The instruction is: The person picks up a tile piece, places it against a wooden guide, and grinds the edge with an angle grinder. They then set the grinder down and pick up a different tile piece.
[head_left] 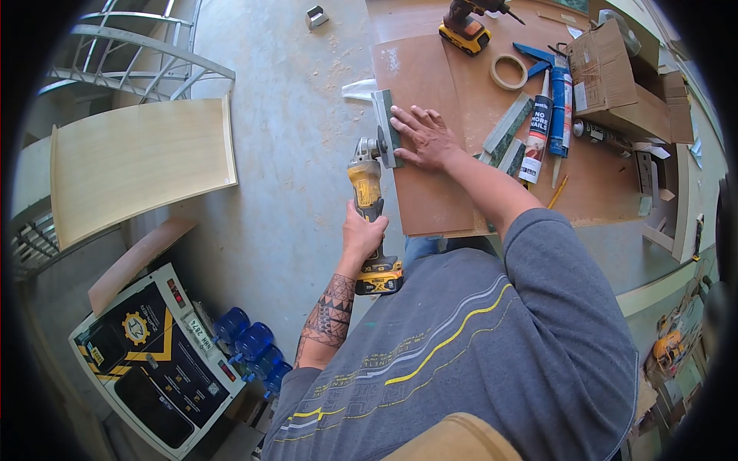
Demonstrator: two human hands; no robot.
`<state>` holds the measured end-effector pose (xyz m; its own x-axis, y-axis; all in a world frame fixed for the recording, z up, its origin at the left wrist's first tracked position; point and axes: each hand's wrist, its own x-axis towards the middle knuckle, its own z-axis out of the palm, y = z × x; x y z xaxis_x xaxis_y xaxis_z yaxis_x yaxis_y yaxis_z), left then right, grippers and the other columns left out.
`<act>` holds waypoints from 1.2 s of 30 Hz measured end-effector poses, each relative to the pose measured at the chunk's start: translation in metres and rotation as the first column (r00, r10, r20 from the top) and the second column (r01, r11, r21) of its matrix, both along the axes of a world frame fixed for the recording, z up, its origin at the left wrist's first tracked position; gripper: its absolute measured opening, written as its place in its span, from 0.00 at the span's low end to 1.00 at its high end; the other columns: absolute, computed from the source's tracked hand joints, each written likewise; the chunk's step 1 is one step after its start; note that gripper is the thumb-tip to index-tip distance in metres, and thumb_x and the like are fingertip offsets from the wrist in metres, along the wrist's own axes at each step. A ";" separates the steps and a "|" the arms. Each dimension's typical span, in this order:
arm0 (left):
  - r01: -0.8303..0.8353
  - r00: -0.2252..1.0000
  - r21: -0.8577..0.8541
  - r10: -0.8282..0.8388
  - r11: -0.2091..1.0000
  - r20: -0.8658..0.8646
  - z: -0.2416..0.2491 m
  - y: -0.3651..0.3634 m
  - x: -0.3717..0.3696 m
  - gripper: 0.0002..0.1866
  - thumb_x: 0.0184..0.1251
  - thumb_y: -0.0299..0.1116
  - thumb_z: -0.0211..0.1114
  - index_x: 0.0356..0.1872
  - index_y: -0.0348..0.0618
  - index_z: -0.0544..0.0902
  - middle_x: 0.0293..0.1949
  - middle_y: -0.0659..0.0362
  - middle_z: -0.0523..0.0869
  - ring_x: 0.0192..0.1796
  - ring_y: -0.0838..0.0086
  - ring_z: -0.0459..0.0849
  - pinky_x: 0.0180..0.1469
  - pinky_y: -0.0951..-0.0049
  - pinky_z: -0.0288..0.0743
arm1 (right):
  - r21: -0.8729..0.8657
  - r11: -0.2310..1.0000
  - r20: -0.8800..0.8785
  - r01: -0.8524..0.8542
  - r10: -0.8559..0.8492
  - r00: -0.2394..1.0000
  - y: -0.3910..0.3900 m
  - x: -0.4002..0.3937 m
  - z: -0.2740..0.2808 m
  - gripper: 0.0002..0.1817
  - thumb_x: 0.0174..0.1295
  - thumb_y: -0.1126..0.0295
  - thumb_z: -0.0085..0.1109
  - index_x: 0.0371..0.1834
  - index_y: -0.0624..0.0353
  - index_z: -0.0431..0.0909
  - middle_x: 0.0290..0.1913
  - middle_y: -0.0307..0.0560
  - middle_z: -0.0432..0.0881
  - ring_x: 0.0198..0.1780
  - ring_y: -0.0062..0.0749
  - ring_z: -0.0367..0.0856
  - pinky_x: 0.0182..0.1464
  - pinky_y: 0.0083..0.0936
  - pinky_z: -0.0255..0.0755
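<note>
My left hand (pixel 363 234) is wrapped round the body of a yellow and black angle grinder (pixel 365 184), its battery end near my shirt. The grinder's disc (pixel 380 142) is against or very close to a grey-green strip (pixel 387 115) at the left edge of the wooden work table (pixel 427 184). Across that strip and the table top rests my right hand (pixel 427 138), fingers spread, pressing on the strip from the right side. Whether the disc touches the strip cannot be made out.
On the table lie a drill (pixel 466 31), a tape roll (pixel 508 72), a sealant tube (pixel 536 138), a blue caulking gun (pixel 560 107), green strips (pixel 507 127), a pencil (pixel 559 191) and a cardboard box (pixel 615 73). A curved panel (pixel 146 165) and a white vehicle (pixel 157 361) are left.
</note>
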<state>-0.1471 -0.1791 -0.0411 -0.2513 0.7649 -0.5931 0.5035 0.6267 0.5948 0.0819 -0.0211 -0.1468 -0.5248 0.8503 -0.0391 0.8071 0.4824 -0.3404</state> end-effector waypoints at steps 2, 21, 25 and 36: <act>-0.005 1.000 -0.002 0.005 1.000 -0.001 0.001 -0.001 0.000 0.37 0.63 0.35 0.74 0.71 0.33 0.72 0.37 0.49 0.93 0.33 0.64 0.95 0.41 0.60 0.90 | 0.002 1.000 0.002 0.001 -0.001 1.000 -0.001 0.000 0.000 0.45 0.81 0.31 0.51 0.93 0.41 0.62 0.97 0.33 0.49 0.94 0.44 0.51 0.93 0.48 0.42; 0.011 1.000 -0.010 -0.011 1.000 -0.001 -0.007 -0.005 -0.004 0.34 0.63 0.36 0.74 0.67 0.33 0.71 0.34 0.46 0.93 0.32 0.60 0.95 0.41 0.58 0.91 | 0.021 1.000 0.001 -0.003 0.003 1.000 0.000 0.000 0.001 0.46 0.79 0.31 0.52 0.93 0.42 0.63 0.97 0.32 0.50 0.92 0.45 0.54 0.92 0.48 0.41; 0.004 1.000 -0.015 -0.004 1.000 0.014 -0.004 -0.005 -0.003 0.35 0.62 0.36 0.74 0.68 0.33 0.71 0.35 0.47 0.94 0.33 0.60 0.96 0.41 0.58 0.91 | 0.027 1.000 -0.009 0.000 0.000 1.000 0.000 0.000 -0.003 0.45 0.80 0.31 0.52 0.93 0.42 0.63 0.97 0.32 0.50 0.92 0.45 0.54 0.92 0.48 0.41; -0.006 1.000 0.004 0.006 1.000 0.016 0.003 -0.007 0.000 0.37 0.62 0.35 0.75 0.71 0.32 0.71 0.33 0.51 0.92 0.30 0.65 0.94 0.38 0.61 0.90 | 0.041 0.999 -0.027 0.004 -0.003 1.000 -0.001 0.000 -0.001 0.45 0.78 0.32 0.56 0.92 0.43 0.64 0.97 0.33 0.52 0.92 0.45 0.56 0.92 0.48 0.42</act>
<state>-0.1469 -0.1864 -0.0385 -0.2460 0.7658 -0.5942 0.4901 0.6272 0.6054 0.0815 -0.0218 -0.1477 -0.5218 0.8530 0.0102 0.7998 0.4933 -0.3421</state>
